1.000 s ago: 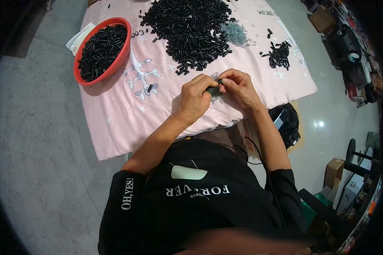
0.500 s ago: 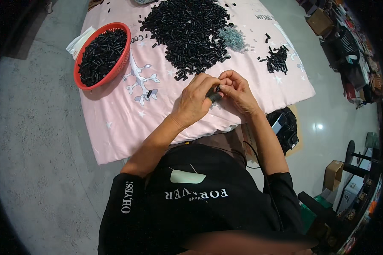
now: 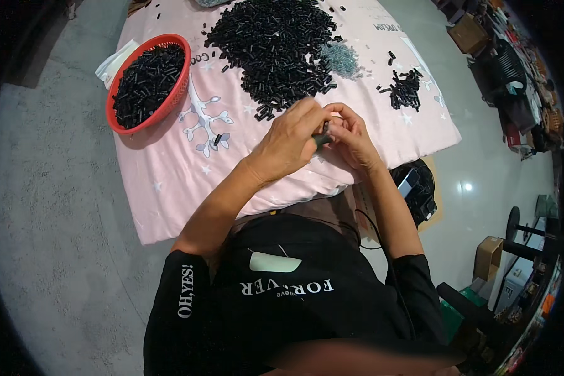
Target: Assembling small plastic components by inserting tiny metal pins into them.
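My left hand (image 3: 287,139) and my right hand (image 3: 353,136) meet above the near part of the pink cloth, fingers closed and fingertips together. Pinched between them is a small black tubular piece (image 3: 325,127), mostly hidden by the fingers. A dark green band (image 3: 322,139) shows by my left thumb; it looks like a wrap or guard on that digit. Just beyond my hands spreads a large heap of short black tubular pieces (image 3: 272,50). At its right edge lies a small pile of tiny grey-blue pieces (image 3: 340,59).
A red plastic basket (image 3: 183,81) full of black pieces stands on the left of the pink cloth (image 3: 169,200). A smaller black pile (image 3: 405,89) lies at right, and one loose piece (image 3: 217,140) at left. A black bag (image 3: 417,191) sits below the table's right edge.
My left hand has turned a little and its fingers now cover more of the small black piece. My right hand has hardly moved. The whole view has shifted slightly.
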The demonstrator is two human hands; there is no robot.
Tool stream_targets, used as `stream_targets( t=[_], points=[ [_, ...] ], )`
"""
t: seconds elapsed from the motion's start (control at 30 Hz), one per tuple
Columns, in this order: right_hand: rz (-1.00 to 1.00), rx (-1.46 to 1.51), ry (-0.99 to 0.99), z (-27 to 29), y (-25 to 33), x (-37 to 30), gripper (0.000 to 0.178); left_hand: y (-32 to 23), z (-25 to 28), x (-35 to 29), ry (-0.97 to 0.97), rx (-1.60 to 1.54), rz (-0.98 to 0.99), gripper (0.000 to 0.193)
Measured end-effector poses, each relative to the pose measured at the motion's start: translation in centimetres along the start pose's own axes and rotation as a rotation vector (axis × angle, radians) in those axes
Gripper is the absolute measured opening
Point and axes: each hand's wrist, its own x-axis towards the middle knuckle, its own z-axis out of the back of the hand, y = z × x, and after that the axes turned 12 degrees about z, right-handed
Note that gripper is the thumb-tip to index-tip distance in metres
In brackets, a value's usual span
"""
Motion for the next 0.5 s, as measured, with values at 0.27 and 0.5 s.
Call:
stream_targets(
  t=[0.27, 0.5],
  points=[
    [0.084, 0.085, -0.079, 0.8, -1.1, -0.4, 0.026, -5.2, 2.5, 2.8, -0.067, -0.034, -0.238, 0.043],
    [0.009, 0.111, 0.041, 1.2, -0.6, -0.3, 0.017, 1.1, -0.5, -0.7, 0.006, -0.049, 0.013, 0.039]
  ],
)
